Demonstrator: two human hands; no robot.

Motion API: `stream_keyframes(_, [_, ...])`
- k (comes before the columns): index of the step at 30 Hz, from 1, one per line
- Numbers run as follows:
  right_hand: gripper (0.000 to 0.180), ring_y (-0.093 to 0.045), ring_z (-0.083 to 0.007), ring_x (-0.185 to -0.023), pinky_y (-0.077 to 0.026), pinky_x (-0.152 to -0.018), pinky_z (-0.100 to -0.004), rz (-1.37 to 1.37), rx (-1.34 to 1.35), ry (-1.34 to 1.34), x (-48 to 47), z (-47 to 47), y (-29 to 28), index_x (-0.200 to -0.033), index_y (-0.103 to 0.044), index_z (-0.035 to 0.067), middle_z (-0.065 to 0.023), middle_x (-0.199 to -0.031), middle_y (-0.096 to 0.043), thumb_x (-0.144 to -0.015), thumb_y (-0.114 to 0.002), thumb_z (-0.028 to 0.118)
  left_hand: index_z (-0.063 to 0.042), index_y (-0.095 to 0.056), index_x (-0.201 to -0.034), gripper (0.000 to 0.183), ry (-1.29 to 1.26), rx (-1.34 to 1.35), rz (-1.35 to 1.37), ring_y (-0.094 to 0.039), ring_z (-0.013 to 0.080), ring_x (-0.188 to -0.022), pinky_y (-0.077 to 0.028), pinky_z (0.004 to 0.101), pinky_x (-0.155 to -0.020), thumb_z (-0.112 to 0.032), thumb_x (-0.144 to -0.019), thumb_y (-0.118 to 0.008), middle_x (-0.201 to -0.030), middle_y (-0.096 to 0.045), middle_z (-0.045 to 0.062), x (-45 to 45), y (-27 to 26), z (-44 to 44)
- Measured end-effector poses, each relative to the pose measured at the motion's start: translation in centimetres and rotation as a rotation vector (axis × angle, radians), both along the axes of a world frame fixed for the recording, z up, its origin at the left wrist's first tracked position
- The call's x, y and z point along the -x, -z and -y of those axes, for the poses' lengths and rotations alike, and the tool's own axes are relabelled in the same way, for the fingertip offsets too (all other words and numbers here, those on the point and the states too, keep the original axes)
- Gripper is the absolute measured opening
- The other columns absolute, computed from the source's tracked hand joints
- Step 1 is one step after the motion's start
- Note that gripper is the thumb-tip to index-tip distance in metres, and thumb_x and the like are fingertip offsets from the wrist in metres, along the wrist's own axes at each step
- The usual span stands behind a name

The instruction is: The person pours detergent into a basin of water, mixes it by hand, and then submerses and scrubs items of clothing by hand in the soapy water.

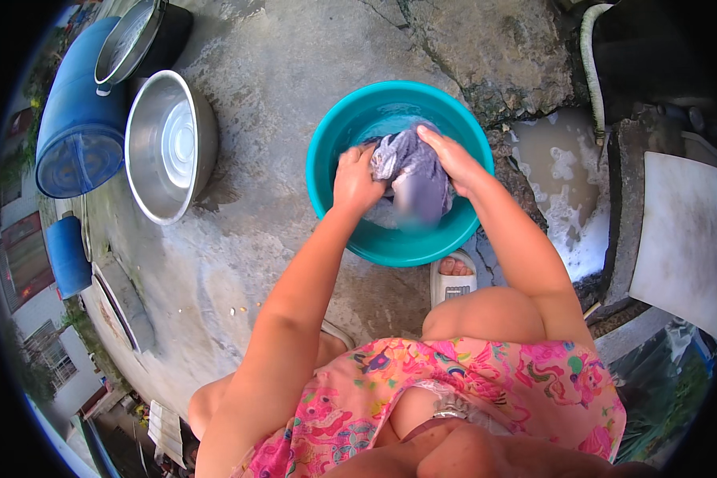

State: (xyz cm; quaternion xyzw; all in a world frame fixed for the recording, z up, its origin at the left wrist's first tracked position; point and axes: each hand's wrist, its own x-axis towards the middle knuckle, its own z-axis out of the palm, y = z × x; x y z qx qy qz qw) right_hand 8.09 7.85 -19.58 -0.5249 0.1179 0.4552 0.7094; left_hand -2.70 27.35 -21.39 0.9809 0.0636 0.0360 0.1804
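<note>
A round teal plastic basin [400, 257] stands on the concrete ground before me, with water in it. Wet, bunched purple-grey cloth [415, 161] is held over the water between my two hands. My left hand [361, 179] grips its left side, fingers curled and partly hidden behind the folds. On the right side of the cloth lies my right hand [448, 156], thumb on top and fingers out of sight beneath it. Part of the cloth is blurred, and its lower folds reach down into the basin.
An empty metal basin [206, 143] leans at the left by a blue plastic barrel [74, 89] and a dark pot [170, 36]. A ditch of murky, foamy water [564, 167] lies right of the teal basin, with a ribbed hose [591, 71] above. A white board [678, 239] is farther right.
</note>
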Motion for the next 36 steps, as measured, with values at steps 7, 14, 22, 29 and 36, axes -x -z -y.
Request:
stream_keyframes(7, [0.038,-0.06,-0.0407,-0.102,-0.051,-0.088,-0.0452,1.098,0.787,-0.628,0.5,3.8,-3.0,-0.115,-0.065,0.002,-0.0204,-0.114,-0.061,-0.082,-0.063,0.02,0.002,-0.056,-0.116,0.038,-0.38,1.642,-0.467,-0.063,0.0208,-0.096,-0.051,0.0332,-0.089,-0.009,-0.081,-0.048,-0.098,-0.065,0.01,1.0,-4.6,-4.0])
stream_keyframes(14, [0.071,-0.033,-0.0457,-0.142,-0.03,-0.11,-0.0667,1.291,0.891,-0.897,4.1,-1.9,-1.7,-0.148,-0.045,0.017,-0.0141,-0.16,-0.028,-0.087,-0.066,0.047,-0.005,-0.039,-0.147,0.073,0.187,0.0,-0.128,-0.044,0.0454,-0.133,-0.038,0.0514,-0.11,-0.026,-0.084,-0.069,-0.15,-0.037,0.027,1.1,-1.5,-1.3])
stream_keyframes(22, [0.064,-0.034,-0.0442,-0.136,-0.03,-0.102,-0.0707,1.689,1.076,-1.005,4.2,-2.9,6.5,-0.145,-0.048,0.009,-0.0135,-0.152,-0.038,-0.089,-0.057,0.038,0.004,-0.03,-0.15,0.08,0.113,-0.342,-0.38,-0.021,0.0517,-0.143,-0.029,0.0686,-0.108,-0.04,-0.089,-0.056,-0.157,-0.024,0.027,0.6,4.6,4.5])
stream_keyframes(29, [0.032,-0.068,-0.0262,-0.086,-0.054,-0.069,-0.0422,1.663,0.803,-0.812,-1.7,-4.3,8.1,-0.11,-0.063,0.009,-0.0066,-0.092,-0.07,-0.081,-0.061,0.022,0.0,-0.05,-0.115,0.031,-0.01,0.15,-0.245,-0.061,0.0466,-0.1,-0.051,0.0523,-0.085,-0.016,-0.088,-0.051,-0.107,-0.06,0.03,-5.2,6.3,1.5])
stream_keyframes(36, [0.031,-0.067,-0.0395,-0.099,-0.054,-0.086,-0.0483,1.29,0.316,-0.786,-5.1,-5.0,10.7,-0.113,-0.067,0.008,-0.0234,-0.103,-0.07,-0.083,-0.063,0.019,0.0,-0.052,-0.112,0.026,0.027,0.23,-0.334,-0.063,0.0501,-0.091,-0.05,0.0575,-0.08,-0.014,-0.091,-0.049,-0.097,-0.065,0.034,-7.0,4.6,-0.8])
